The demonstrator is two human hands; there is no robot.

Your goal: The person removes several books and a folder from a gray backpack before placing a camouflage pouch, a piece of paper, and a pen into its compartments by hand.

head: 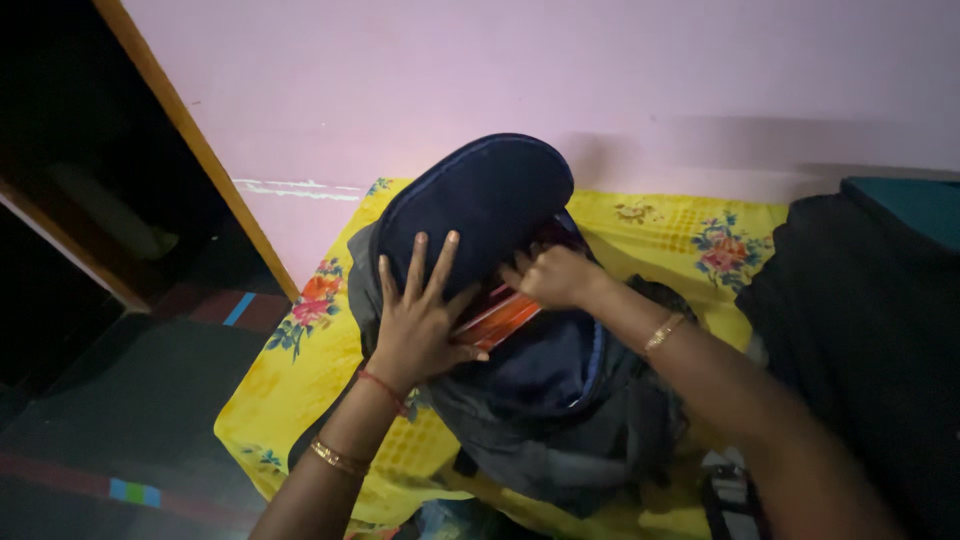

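A dark blue and grey backpack [560, 400] stands on a yellow floral cloth [300, 370]. Its rounded top flap [480, 200] is lifted open. My left hand [420, 320] lies spread flat against the flap and the bag's front, fingers apart. My right hand [550, 275] reaches into the opening and grips a red-orange book [500, 318] that sticks partly out of the bag. Both wrists carry gold bangles, and a red thread circles the left wrist.
A pink wall [600, 80] rises behind the bag. A wooden door frame [200, 150] and a dark doorway lie to the left. Dark fabric [860, 320] covers the right side. The dark floor [120, 420] shows a coloured stripe.
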